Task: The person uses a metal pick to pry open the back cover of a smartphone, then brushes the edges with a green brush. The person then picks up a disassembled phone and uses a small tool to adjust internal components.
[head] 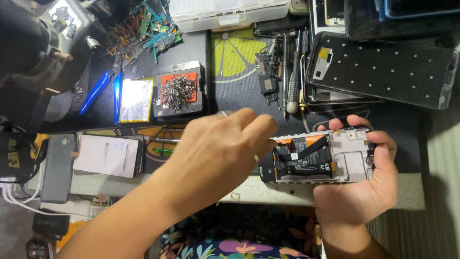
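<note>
Right hand (pixel 357 184) cradles opened smartphone (pixel 318 158) by its edges, steadying exposed internals. Left hand (pixel 218 151) curled over its end; anything pinched is hidden.

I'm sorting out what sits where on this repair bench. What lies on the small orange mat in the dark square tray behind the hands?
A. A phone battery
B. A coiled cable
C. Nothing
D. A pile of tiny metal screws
D: the orange mat in the square tray carries a bristling heap of small silvery screws.
</note>
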